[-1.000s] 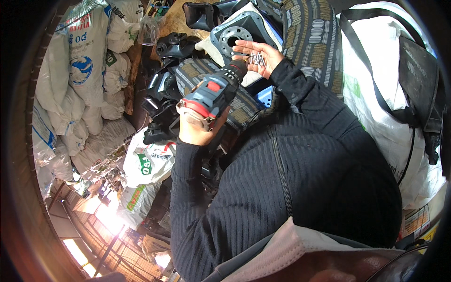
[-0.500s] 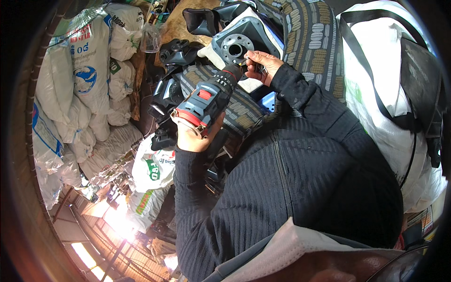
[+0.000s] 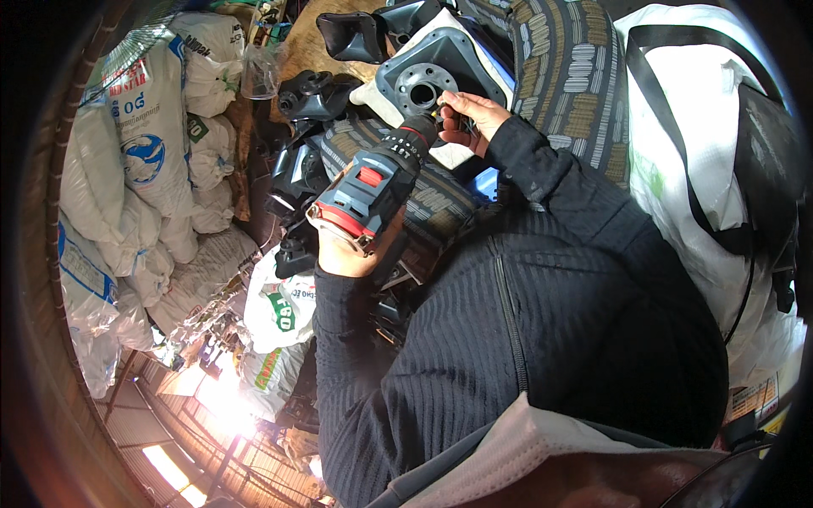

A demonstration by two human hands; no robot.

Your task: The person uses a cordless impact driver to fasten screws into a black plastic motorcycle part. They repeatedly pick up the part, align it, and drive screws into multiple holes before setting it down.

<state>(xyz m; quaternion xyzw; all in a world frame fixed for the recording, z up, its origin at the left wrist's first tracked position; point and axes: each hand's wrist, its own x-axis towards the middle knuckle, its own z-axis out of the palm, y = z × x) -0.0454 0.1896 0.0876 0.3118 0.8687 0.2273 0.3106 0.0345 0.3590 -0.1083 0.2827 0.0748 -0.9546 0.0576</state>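
My left hand (image 3: 349, 256) is wrapped round a cordless drill (image 3: 373, 188) with a dark grey and red body. Its chuck points up and to the right, at my right hand (image 3: 480, 117). The fingers of that hand are pinched together at the drill's front end; what they hold there is too small and hidden to name. Just beyond lies a black square-rimmed, funnel-like part (image 3: 474, 69) with a round grey flange (image 3: 412, 78), which has several holes around a central opening. The drill's tip is close to the flange's lower edge; contact cannot be made out.
Similar black parts (image 3: 351, 38) lie at the far side, with more (image 3: 312, 95) left of the drill. Patterned cushioning (image 3: 566, 80) curves beside the work. Stacked white sacks (image 3: 152, 161) stand at left, and a large white bag with black straps (image 3: 677, 102) at right.
The surroundings have shifted slightly in the view. Both hands stay almost in place, the left still round the drill and the right still at its front end.
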